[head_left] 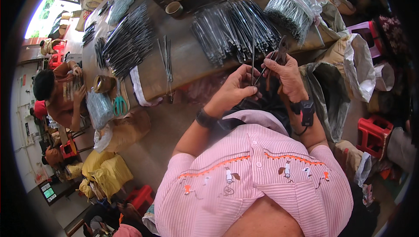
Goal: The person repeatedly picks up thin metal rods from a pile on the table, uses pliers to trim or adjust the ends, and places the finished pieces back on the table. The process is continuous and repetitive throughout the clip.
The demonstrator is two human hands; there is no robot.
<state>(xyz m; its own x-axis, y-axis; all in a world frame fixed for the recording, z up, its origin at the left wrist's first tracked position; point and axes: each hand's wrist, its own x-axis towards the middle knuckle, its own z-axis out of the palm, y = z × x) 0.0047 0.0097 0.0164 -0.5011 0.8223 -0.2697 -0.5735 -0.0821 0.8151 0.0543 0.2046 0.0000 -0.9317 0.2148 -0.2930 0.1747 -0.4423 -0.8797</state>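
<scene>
Close in front of my chest, at the table's near edge, both hands work together. My left hand (241,84) is closed, thumb and fingers pinching a thin dark metal rod (253,32) that stands up between them. A second thin piece slants from these fingers toward my right hand; its exact kind is too small to tell. My right hand (286,75) is wrapped round a pair of pliers (282,50), their dark jaws pointing up and away and their reddish-brown handles below the palm. Just beyond my hands lies a wide pile of similar metal rods (227,29).
More rods (128,40) are heaped on the table (174,73) at left, with a few (166,58) apart. A plastic-wrapped wire bundle (291,10) lies far right. Teal-handled scissors (120,104) hang near the left edge. Open sacks (325,101) stand right. A co-worker (65,91) sits left.
</scene>
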